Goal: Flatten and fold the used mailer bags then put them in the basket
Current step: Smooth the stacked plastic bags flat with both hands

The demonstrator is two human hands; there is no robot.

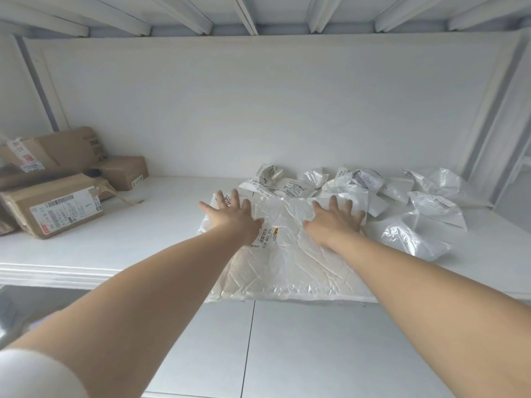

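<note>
A large white crinkled mailer bag [287, 262] lies spread on the white shelf surface, its near edge hanging slightly over the front. A shipping label [265, 238] shows on it near my left wrist. My left hand [230, 215] presses flat on the bag's far left part, fingers spread. My right hand [333, 221] presses flat on its far right part, fingers spread too. Behind and to the right lies a heap of crumpled white mailer bags [359, 185]. No basket is in view.
Several brown cardboard boxes [54, 208] are stacked at the left of the white shelf [115, 239]. A white back wall and slatted underside close in above. Grey floor tiles [287, 354] show below the shelf's front edge.
</note>
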